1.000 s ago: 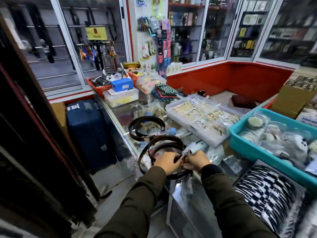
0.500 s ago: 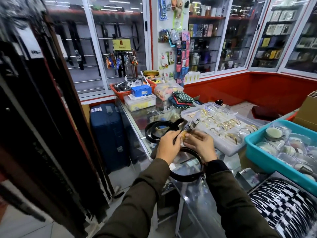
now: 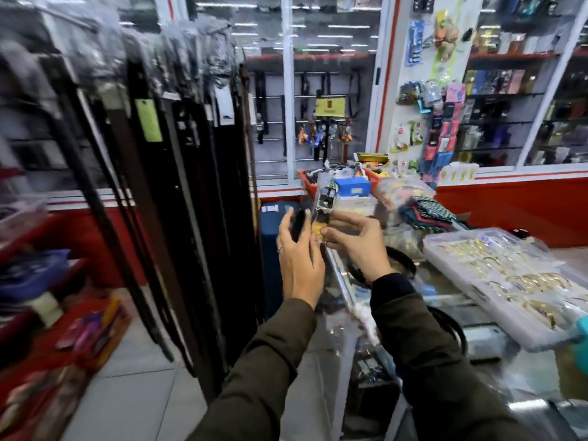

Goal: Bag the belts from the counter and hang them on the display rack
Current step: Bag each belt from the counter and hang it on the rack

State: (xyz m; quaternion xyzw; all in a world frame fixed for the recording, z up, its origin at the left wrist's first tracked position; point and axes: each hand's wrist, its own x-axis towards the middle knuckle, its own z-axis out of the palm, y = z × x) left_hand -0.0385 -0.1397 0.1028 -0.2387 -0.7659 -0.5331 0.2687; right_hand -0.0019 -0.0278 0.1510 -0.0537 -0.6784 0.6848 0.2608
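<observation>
Both my hands are raised in front of me, holding a bagged belt [image 3: 325, 198] whose buckle end in clear plastic sticks up above my fingers. My left hand [image 3: 297, 253] grips the dark strap. My right hand [image 3: 356, 243] pinches the bag by its yellow tag. The rest of the bag hangs down between my arms. The display rack [image 3: 178, 148], full of hanging dark belts in plastic sleeves, stands to the left of my hands. Another dark belt [image 3: 404, 262] lies coiled on the glass counter [image 3: 445, 300] behind my right wrist.
A clear tray of gold bracelets [image 3: 509, 275] sits on the counter at right. A red basket [image 3: 310, 183] and a blue box [image 3: 353, 186] stand at the counter's far end. A blue suitcase [image 3: 273, 249] stands on the floor by the counter. Red shelves [image 3: 47, 297] with goods are at lower left.
My hands have lifted the bagged belt off the counter to chest height, and my view has turned left so the belt rack now fills the left side.
</observation>
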